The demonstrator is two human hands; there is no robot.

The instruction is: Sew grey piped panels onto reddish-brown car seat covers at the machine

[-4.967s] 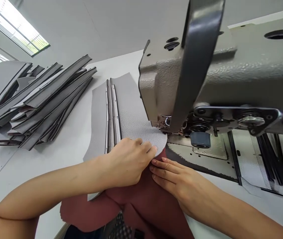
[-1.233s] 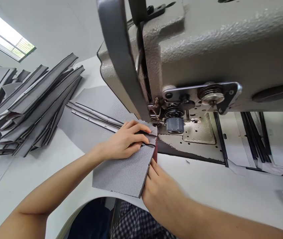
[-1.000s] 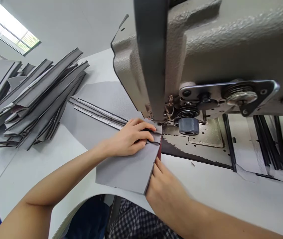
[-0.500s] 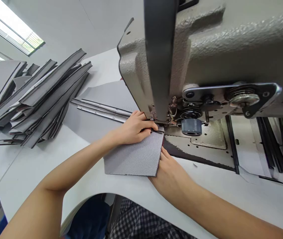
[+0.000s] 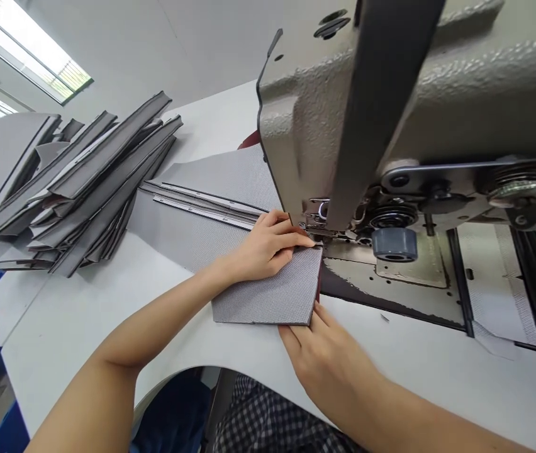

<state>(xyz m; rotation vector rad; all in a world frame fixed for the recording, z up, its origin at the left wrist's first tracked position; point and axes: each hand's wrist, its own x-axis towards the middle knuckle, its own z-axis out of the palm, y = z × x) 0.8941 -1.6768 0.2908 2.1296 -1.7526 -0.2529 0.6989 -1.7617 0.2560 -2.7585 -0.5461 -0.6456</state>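
A grey woven fabric panel (image 5: 268, 296) lies under the head of a sewing machine (image 5: 306, 126), its right edge close to the presser foot area. My left hand (image 5: 268, 248) rests on top of the panel, fingers bent and pinched together at the fabric right beside the foot. Along the panel run dark strips with a white band (image 5: 206, 214), leading away to the left. At the near right corner, my right hand (image 5: 319, 343) grips the panel's edge, with some fingers hidden underneath. A bit of dark red (image 5: 318, 286) shows beneath that edge. The needle itself is hidden.
A heap of grey fabric pieces with dark edging (image 5: 102, 182) lies on the white table (image 5: 107, 302) at the left. Black strips and pale pieces (image 5: 499, 283) lie right of the machine's metal plate (image 5: 404, 270). The table's curved front edge borders my lap.
My right hand has slid down the panel's right edge to its near corner. The left hand stays by the foot, its fingers stretched slightly further right. The view has shifted, moving the machine rightward.
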